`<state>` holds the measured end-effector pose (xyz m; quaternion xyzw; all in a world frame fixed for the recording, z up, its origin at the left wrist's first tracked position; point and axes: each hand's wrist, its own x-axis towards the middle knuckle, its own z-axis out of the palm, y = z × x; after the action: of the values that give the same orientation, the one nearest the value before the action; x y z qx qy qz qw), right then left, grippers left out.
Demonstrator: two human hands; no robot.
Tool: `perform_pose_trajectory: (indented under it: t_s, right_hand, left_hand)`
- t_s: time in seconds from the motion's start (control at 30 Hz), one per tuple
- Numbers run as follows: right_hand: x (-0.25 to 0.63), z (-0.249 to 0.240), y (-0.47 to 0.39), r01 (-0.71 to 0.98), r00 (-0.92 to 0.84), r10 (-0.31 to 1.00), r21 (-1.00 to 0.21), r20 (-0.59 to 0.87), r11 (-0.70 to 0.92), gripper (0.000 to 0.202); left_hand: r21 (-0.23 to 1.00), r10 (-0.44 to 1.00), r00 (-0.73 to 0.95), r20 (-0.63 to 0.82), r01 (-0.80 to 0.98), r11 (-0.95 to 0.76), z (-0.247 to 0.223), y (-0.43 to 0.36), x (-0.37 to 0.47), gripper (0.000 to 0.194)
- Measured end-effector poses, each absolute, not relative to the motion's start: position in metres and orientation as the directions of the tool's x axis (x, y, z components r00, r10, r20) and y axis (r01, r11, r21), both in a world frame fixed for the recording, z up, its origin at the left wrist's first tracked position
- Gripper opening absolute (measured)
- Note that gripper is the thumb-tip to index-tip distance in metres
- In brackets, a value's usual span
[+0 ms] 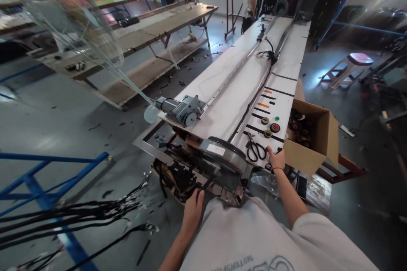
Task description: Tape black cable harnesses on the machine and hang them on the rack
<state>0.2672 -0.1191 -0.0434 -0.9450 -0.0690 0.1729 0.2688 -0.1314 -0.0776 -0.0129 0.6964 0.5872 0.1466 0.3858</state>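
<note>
Two bare hands work at the near end of a long white table [229, 106], low in the middle of the frame. The right hand [276, 159] rests fingers-down on the table's near edge, gripping nothing, just beside black scissors [256, 150] to its left. The left hand [193, 209] reaches low toward dark straps [178, 178] bundled under the round black drum [222, 154] (whether its fingers have closed on a strap I cannot tell).

Right of the scissors sit buttons [275, 127] and strips of tape, then an open cardboard box [313, 137] at the frame's right. Loose black cables [73, 216] sprawl over the floor at lower left by a blue frame [47, 173].

Risks, as I judge them: fingers under the drum could be pinched if it turned; the right hand could nudge the scissors off the edge; the floor cables could catch a foot
</note>
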Motion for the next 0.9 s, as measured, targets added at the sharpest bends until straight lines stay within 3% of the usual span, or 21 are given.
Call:
perform_pose_trajectory:
  t_s: [0.37, 0.53, 0.7, 0.8, 0.9]
  right_hand:
    - [0.268, -0.046, -0.117, 0.079, 0.952, 0.224, -0.536, -0.211, -0.841, 0.085]
    - [0.272, -0.055, -0.115, 0.099, 0.954, 0.233, -0.539, -0.186, -0.836, 0.084]
    - [0.273, -0.058, -0.115, 0.109, 0.957, 0.233, -0.529, -0.174, -0.841, 0.086]
    - [0.274, -0.06, -0.115, 0.107, 0.96, 0.229, -0.542, -0.162, -0.834, 0.083]
    - [0.274, -0.061, -0.115, 0.115, 0.957, 0.239, -0.546, -0.162, -0.83, 0.078]
  left_hand:
    - [0.736, 0.889, 0.341, -0.306, 0.676, -0.006, -0.013, -0.059, -0.104, 0.047]
    - [0.751, 0.598, 0.611, -0.519, 0.659, -0.022, -0.034, -0.051, -0.12, 0.036]
    - [0.747, 0.736, 0.509, -0.446, 0.664, -0.006, -0.042, -0.074, -0.151, 0.04]
    - [0.797, 0.707, 0.497, -0.503, 0.583, 0.158, -0.038, -0.087, -0.162, 0.058]
    - [0.766, 0.603, 0.473, -0.642, 0.435, 0.474, -0.04, -0.084, -0.155, 0.077]
